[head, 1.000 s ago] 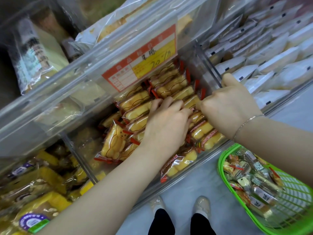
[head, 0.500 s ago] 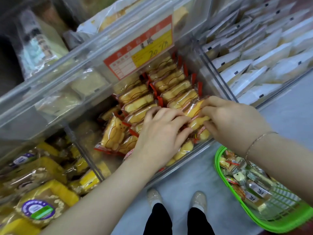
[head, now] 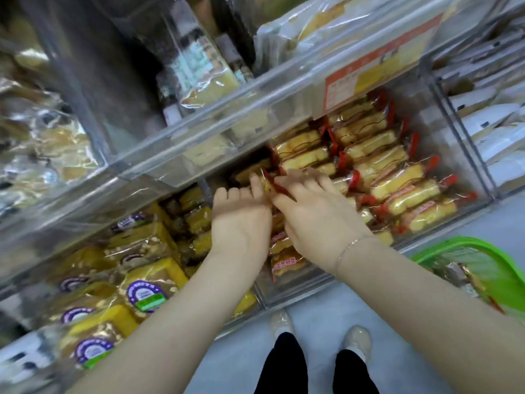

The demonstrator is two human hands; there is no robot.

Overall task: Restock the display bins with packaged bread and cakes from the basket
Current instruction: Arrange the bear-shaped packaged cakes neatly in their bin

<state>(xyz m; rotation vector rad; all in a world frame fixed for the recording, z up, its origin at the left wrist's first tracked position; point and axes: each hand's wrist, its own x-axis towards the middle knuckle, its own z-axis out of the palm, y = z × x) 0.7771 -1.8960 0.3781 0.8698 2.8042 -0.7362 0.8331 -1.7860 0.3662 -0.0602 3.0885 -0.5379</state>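
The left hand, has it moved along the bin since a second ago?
Yes. The left hand has shifted toward the bin's left end, away from the price label, and now holds a cake pack.

price tag (head: pixel 372 78) on the clear bin front: orange and yellow card, print blurred, nothing readable.
round purple seals (head: pixel 141 292) on the yellow bread packs: ring of lettering with a green strip below, too small to read.
red-edged cake wrappers (head: pixel 397 177): pink printed bands, characters not legible.
white packs (head: pixel 488 132) at right: small dark marks only, unreadable.
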